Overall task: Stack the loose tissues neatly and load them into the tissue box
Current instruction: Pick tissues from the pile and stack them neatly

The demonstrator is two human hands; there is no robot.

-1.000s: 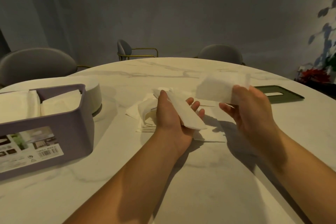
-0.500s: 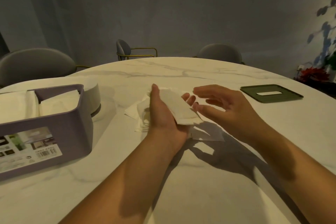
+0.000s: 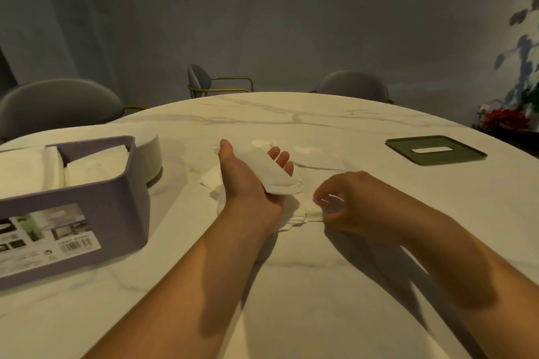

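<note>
Cradling stack (image 3: 275,176) on flat left hand (image 3: 248,186); right hand (image 3: 350,202) beside it pinching tissue (image 3: 303,213) on desk (image 3: 320,285); box (image 3: 116,201) left of both.

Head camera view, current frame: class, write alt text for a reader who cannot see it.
A person's left hand carries a stack of folded tissues on its open palm while the right hand pinches at loose tissues lying on a marble table. A purple tissue box, part filled, stands at left; a green lid lies at far right.

Single head camera, facing forward-down across table (image 3: 306,285), close.
</note>
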